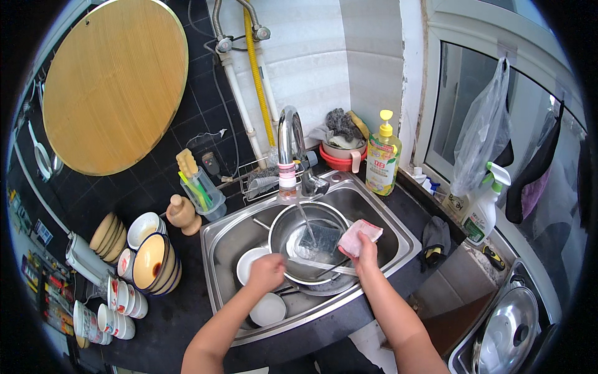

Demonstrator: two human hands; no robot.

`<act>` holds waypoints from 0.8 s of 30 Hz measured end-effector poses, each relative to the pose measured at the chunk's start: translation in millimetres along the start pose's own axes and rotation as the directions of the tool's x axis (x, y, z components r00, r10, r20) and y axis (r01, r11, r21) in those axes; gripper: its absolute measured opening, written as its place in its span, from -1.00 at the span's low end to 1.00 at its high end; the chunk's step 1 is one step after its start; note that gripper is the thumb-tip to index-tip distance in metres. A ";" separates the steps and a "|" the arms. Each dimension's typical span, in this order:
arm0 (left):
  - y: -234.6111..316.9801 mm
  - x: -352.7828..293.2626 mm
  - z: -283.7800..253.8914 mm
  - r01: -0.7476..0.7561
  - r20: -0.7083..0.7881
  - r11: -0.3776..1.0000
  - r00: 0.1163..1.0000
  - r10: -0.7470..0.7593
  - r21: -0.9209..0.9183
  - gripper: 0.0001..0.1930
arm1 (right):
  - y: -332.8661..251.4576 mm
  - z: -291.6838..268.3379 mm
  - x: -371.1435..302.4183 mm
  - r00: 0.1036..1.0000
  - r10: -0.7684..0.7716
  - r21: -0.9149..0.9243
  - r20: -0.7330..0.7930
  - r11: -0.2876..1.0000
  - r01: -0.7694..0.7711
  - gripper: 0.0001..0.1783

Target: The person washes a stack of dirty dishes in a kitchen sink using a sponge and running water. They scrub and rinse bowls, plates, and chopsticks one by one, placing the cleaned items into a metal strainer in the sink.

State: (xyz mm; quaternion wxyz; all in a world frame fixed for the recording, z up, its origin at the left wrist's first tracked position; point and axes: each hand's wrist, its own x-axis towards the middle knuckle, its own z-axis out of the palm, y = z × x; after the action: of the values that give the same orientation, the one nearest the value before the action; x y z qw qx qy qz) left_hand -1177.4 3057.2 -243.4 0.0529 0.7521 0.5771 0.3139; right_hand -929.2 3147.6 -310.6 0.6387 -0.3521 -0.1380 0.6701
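My right hand [366, 254] grips a folded pink-and-white cloth [360, 234] above the right rim of a metal pot [275, 227]. My left hand [268, 272] is closed at the pot's near left side. A pale, flat strip [321, 268] runs from beside its fingers toward my right wrist; what the fingers hold is hard to make out. Water falls from the chrome faucet [290, 128] into the pot, where a dark green scouring pad [319, 235] lies. White bowls [269, 310] sit in the steel sink [227, 237], one partly behind my left hand.
Stacked bowls [151, 257] and cups [118, 321] stand on the dark counter at left. A plastic utensil holder [208, 198] and wooden pestle-like piece [182, 214] are behind them. A yellow-pump soap bottle [382, 159], red basin [339, 163] and spray bottle [481, 212] stand at right.
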 end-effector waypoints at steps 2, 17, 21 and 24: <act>27.5 16.0 22.1 -0.107 0.194 0.994 0.975 0.106 -0.005 -0.90 | -1.8 1.2 -3.9 0.999 0.009 0.006 -0.033 1.000 -0.008 -0.58; -9.1 55.1 74.7 -0.168 0.296 0.889 0.955 0.039 0.425 -0.83 | -8.3 12.7 -12.5 1.000 0.031 0.005 0.006 1.000 -0.031 -0.59; 2.6 59.8 66.5 0.042 0.115 0.870 0.987 -0.112 0.490 -0.88 | -12.0 15.7 -15.9 1.000 0.022 -0.013 -0.017 1.000 -0.022 -0.59; 37.7 50.7 70.4 0.341 0.309 0.867 0.834 -0.458 0.364 -0.56 | -9.4 15.3 -13.8 1.000 0.023 -0.005 -0.014 1.000 -0.023 -0.59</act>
State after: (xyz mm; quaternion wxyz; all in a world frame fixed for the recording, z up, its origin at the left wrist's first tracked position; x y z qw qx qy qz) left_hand -1101.5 3110.4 -262.1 0.1179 0.6592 0.7408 0.0520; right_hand -932.8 3139.9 -289.6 0.6310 -0.3601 -0.1314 0.6744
